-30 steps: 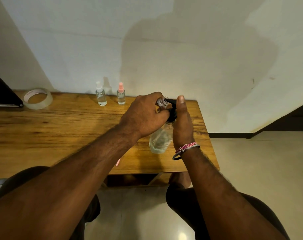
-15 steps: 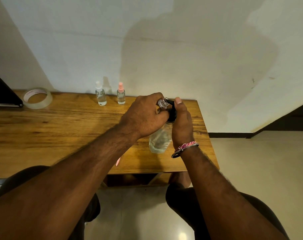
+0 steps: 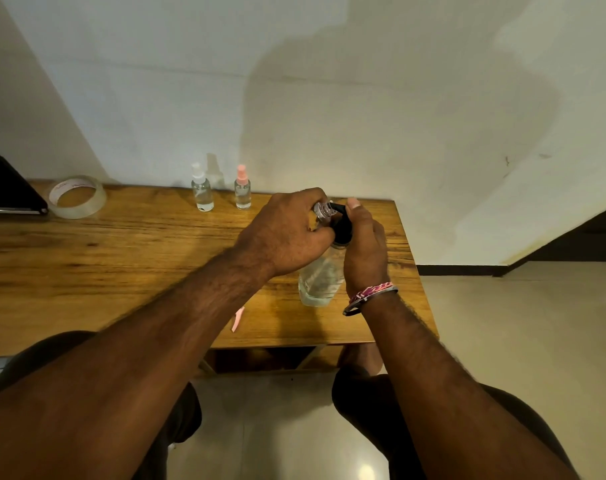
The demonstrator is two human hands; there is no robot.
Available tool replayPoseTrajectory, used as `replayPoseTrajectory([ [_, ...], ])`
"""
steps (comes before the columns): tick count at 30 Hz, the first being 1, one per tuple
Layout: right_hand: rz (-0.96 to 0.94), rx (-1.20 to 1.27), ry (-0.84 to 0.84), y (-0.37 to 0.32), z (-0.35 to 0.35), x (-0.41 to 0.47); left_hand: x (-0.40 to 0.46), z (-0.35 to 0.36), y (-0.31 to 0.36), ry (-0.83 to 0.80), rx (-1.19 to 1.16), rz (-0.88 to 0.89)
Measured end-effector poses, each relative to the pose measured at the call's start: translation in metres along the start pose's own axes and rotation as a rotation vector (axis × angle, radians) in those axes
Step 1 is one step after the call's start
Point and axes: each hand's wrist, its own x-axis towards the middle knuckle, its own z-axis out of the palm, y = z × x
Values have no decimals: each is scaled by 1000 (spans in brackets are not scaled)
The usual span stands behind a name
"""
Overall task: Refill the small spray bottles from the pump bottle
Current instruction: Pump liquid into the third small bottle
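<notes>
A clear pump bottle [image 3: 318, 278] with a black pump head [image 3: 341, 225] stands on the wooden table [image 3: 121, 258] near its right end. My right hand [image 3: 363, 247] wraps round the pump bottle's neck, thumb on top of the pump head. My left hand [image 3: 287, 233] holds a small uncapped clear spray bottle [image 3: 323, 210] with its open mouth right at the pump nozzle. Two more small spray bottles stand by the wall: one with a white cap [image 3: 201, 192], one with a pink cap [image 3: 242, 192].
A roll of clear tape [image 3: 77, 196] lies at the table's back left beside a dark flat object [image 3: 7, 188]. A small pink piece [image 3: 238, 318] lies near the table's front edge under my left forearm. The table's right edge drops to the tiled floor [image 3: 523, 341].
My right thumb has sunk lower on the pump head than a second ago. My left hand and the small bottle have stayed at the nozzle.
</notes>
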Motion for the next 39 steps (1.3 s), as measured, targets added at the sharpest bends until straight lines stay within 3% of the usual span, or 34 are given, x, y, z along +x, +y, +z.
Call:
replayPoseTrajectory([
  [14,-12,-80,-55,-10,7,-4,3,-9,2,-10,16,51],
  [39,28,-12,-42,-5,5,1,6,-5,-4,-11,63,69],
])
